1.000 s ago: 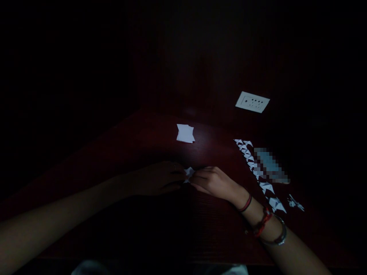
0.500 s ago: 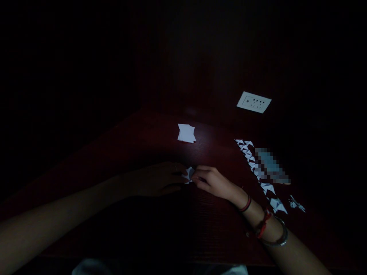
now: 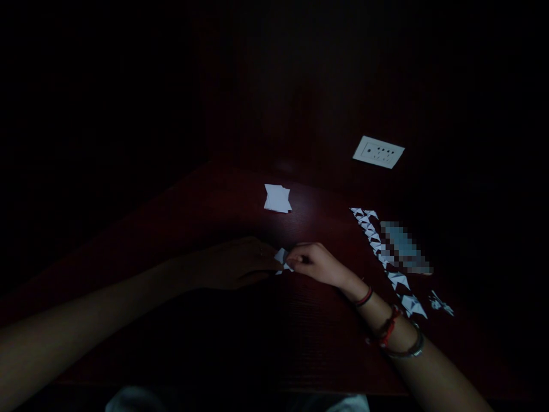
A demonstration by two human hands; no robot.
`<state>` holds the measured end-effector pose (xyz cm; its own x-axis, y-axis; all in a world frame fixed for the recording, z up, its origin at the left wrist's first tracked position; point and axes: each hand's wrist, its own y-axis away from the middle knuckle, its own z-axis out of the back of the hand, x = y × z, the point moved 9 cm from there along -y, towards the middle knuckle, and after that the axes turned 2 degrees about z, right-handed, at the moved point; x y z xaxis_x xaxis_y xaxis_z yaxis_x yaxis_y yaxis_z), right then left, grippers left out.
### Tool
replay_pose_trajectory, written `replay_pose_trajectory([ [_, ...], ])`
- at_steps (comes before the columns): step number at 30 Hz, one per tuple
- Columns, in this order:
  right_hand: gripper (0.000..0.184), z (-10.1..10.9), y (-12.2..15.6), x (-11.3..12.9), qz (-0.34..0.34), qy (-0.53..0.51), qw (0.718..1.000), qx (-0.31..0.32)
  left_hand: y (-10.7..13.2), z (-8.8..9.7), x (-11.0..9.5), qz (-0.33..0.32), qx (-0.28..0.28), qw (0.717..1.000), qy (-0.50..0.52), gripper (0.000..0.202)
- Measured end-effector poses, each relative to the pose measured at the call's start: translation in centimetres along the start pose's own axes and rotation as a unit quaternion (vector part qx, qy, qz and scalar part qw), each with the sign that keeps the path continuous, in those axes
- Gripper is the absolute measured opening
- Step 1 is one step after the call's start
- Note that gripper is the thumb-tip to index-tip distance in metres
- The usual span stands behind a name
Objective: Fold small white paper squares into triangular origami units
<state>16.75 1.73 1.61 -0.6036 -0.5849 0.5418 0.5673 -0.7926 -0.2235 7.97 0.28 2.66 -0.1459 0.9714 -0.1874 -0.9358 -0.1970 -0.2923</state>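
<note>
Curling its fingers, the right hand (image 3: 315, 263) pinched a small, sharp-cornered white paper (image 3: 281, 256) between both hands, just above or on the dark red, faintly grained table (image 3: 330, 337). The left hand (image 3: 249, 260) stretched its shadowed fingers to the other edge; whether they gripped, I couldn't tell. Flat sheets (image 3: 278, 198) lay stacked beyond, pointed folded pieces (image 3: 398, 280) rightward.

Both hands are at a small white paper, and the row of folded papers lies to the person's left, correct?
Not quite: the head view shows the row of folded papers to the person's right. The left hand and right hand are at the small white paper.
</note>
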Motion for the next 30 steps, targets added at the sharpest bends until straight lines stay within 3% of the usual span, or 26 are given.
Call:
replay_pose_trajectory([
  [5, 0.012, -0.3, -0.2, -1.0, -0.028, -0.041, 0.999, 0.014, -0.1, -0.5, 0.0, -0.022, 0.012, 1.0, -0.013, 0.031],
  [14, 0.013, -1.1, -0.3, -2.4, -0.086, -0.118, 0.989, 0.032, 0.0, -0.6, 0.5, 0.004, 0.022, 1.0, -0.002, 0.031],
  [21, 0.013, -0.9, -0.5, -2.4, -0.09, -0.108, 0.99, 0.022, -0.1, -1.0, 1.0, 0.015, 0.022, 1.0, 0.003, 0.03],
  [26, 0.013, -0.8, -0.3, -2.5, -0.09, -0.106, 0.99, -0.006, -0.1, -1.1, 0.9, -0.011, 0.005, 1.0, 0.009, 0.03],
  [30, 0.014, 0.0, 0.4, -1.8, -0.053, -0.075, 0.995, -0.033, 0.1, -0.9, 0.7, -0.028, -0.009, 0.999, 0.015, 0.032],
])
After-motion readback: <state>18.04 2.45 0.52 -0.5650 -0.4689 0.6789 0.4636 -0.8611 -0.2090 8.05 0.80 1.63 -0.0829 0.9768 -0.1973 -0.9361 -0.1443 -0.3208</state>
